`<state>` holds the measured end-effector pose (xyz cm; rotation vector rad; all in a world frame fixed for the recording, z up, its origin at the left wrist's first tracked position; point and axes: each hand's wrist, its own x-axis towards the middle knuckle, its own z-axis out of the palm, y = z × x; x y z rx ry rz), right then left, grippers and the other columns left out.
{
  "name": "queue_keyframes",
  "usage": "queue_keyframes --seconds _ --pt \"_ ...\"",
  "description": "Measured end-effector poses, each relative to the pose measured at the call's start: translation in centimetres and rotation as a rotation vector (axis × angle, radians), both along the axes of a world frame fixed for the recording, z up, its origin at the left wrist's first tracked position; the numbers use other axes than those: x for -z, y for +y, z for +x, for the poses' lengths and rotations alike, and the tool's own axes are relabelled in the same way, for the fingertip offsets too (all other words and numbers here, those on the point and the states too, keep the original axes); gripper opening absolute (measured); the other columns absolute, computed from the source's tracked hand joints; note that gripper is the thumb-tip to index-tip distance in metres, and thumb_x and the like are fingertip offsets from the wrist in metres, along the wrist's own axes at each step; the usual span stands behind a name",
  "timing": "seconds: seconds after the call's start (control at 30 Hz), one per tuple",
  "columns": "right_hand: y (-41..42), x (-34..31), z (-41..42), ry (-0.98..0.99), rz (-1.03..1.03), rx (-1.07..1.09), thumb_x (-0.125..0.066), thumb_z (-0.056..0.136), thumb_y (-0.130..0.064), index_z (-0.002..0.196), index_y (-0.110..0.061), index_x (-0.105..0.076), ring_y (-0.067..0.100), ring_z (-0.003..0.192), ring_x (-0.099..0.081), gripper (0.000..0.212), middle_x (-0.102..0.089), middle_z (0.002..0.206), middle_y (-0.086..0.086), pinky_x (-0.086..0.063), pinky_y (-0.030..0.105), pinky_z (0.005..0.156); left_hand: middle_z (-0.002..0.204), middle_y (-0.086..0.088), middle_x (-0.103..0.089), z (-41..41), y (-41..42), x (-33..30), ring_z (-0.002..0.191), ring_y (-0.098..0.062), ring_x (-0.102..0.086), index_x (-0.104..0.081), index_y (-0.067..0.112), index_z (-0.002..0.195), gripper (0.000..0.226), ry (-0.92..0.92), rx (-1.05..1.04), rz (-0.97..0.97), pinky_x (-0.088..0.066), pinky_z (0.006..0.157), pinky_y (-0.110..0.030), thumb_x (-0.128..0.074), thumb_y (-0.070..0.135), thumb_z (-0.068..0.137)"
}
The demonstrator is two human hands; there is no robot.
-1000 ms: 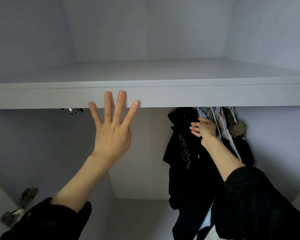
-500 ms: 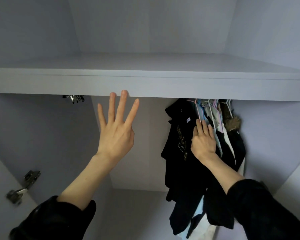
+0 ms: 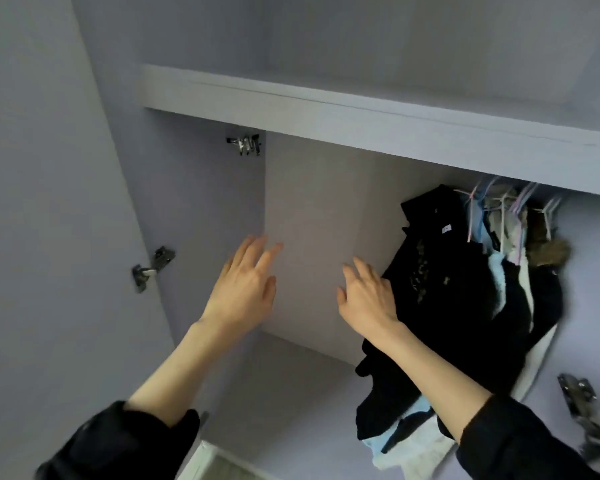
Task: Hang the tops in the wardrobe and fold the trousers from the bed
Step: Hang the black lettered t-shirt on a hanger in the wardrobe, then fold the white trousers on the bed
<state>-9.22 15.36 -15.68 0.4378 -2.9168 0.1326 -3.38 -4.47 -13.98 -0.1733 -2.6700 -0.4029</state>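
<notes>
The wardrobe [image 3: 312, 237] stood open in front of the person, pale lilac inside, its bare back panel filling the middle of the view and its left door swung wide. A thick shelf [image 3: 378, 123] ran across the top, slanting down to the right. Under the shelf, pushed to the right end, hung the tops [image 3: 471, 299]: a black one with a faded gold print and a small white label at the front, then light blue, white and dark pieces crowded behind it, with a tuft of brown fur trim [image 3: 551, 252] at the far side. Their pastel hangers [image 3: 499, 206] bunched tightly together just below the shelf edge. Both arms reached in, each in a dark sleeve pushed back from the forearm. The left hand [image 3: 246, 289] hovered in the bare left half of the cupboard, fingers straight and loosely spread, holding nothing. The right hand [image 3: 368, 299] was raised just beside the black top, fingers relaxed and slightly parted, gripping nothing; whether its edge brushed the fabric I could not tell. A metal hinge [image 3: 153, 268] sat on the left door, another hinge [image 3: 584, 420] showed blurred at the lower right, and a small metal fitting [image 3: 245, 144] was fixed just under the shelf.
</notes>
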Motion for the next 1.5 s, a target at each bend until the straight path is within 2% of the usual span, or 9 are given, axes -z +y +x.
queue_keyframes --seconds 0.13,0.37,0.6,0.8,0.83,0.97,1.03,1.23,1.5 --pt "-7.8 1.7 5.2 -0.076 -0.115 -0.252 -0.041 0.098 -0.030 0.139 -0.014 -0.038 0.024 0.128 -0.041 0.045 -0.042 0.143 0.003 -0.034 0.035 0.100 0.144 -0.007 -0.037 8.0 -4.6 2.9 0.133 -0.025 -0.034 -0.039 0.015 0.140 0.049 -0.093 -0.136 0.129 -0.034 0.104 -0.038 -0.048 0.015 0.093" --pt "-19.6 4.6 20.5 -0.233 -0.178 -0.710 -0.044 0.097 -0.029 0.133 -0.016 -0.047 0.026 0.120 -0.049 0.038 -0.054 0.129 0.005 -0.039 0.034 0.096 0.140 0.002 -0.043 29.3 -11.5 8.0 0.129 -0.017 -0.038 -0.038 0.021 0.141 0.045 -0.152 -0.569 0.288 -0.032 0.104 -0.027 -0.046 0.024 0.096" --pt "-27.6 5.8 38.5 -0.367 -0.174 -1.201 -0.044 0.097 -0.027 0.135 -0.017 -0.047 0.022 0.118 -0.050 0.039 -0.055 0.128 0.003 -0.037 0.034 0.097 0.137 -0.001 -0.046 50.5 -11.9 10.1 0.128 -0.017 -0.039 -0.041 0.017 0.139 0.044 -0.169 -1.024 0.399 -0.032 0.104 -0.028 -0.047 0.018 0.095" --pt "-32.0 6.5 55.4 -0.449 -0.068 -1.662 -0.043 0.098 -0.027 0.135 -0.016 -0.045 0.023 0.115 -0.050 0.039 -0.056 0.126 0.003 -0.039 0.036 0.095 0.137 0.001 -0.047 67.9 -8.2 10.3 0.127 -0.015 -0.040 -0.044 0.016 0.137 0.041 -0.087 -1.505 0.455 -0.031 0.105 -0.026 -0.045 0.017 0.096" --pt "-32.5 6.6 59.7 -0.446 -0.051 -1.793 -0.042 0.098 -0.028 0.135 -0.017 -0.045 0.023 0.115 -0.051 0.039 -0.056 0.126 0.003 -0.039 0.036 0.095 0.137 0.001 -0.046 71.6 -6.4 10.0 0.128 -0.015 -0.040 -0.044 0.016 0.136 0.040 -0.062 -1.625 0.482 -0.031 0.106 -0.026 -0.045 0.017 0.096" --pt "-32.1 6.2 70.4 -0.465 0.024 -2.150 -0.041 0.098 -0.030 0.135 -0.019 -0.045 0.023 0.116 -0.051 0.038 -0.056 0.127 0.002 -0.041 0.036 0.096 0.139 0.003 -0.044 80.0 -0.3 9.7 0.129 -0.015 -0.038 -0.044 0.020 0.136 0.040 0.009 -1.989 0.553 -0.031 0.102 -0.025 -0.043 0.017 0.097" --pt "-31.6 5.8 73.8 -0.482 0.031 -2.265 -0.042 0.098 -0.030 0.135 -0.018 -0.045 0.025 0.115 -0.052 0.039 -0.057 0.127 0.004 -0.041 0.036 0.095 0.139 0.003 -0.043 82.1 2.2 9.7 0.128 -0.016 -0.038 -0.044 0.021 0.137 0.039 0.032 -2.105 0.585 -0.031 0.101 -0.025 -0.042 0.019 0.097" --pt "-23.5 6.1 86.6 -0.497 0.200 -2.750 -0.041 0.099 -0.031 0.137 -0.018 -0.043 0.022 0.116 -0.053 0.040 -0.056 0.129 0.003 -0.044 0.036 0.096 0.140 0.005 -0.040 86.3 15.6 9.9 0.128 -0.014 -0.038 -0.042 0.020 0.138 0.039 0.165 -2.575 0.678 -0.032 0.103 -0.026 -0.039 0.021 0.099" --pt "-9.8 8.9 97.0 -0.515 0.458 -3.061 -0.037 0.100 -0.031 0.139 -0.019 -0.039 0.025 0.116 -0.053 0.042 -0.054 0.130 0.005 -0.044 0.037 0.095 0.132 0.006 -0.046 89.4 30.6 11.9 0.123 -0.013 -0.042 -0.048 0.016 0.133 0.036 0.227 -2.909 0.672 -0.035 0.101 -0.024 -0.045 0.019 0.097"
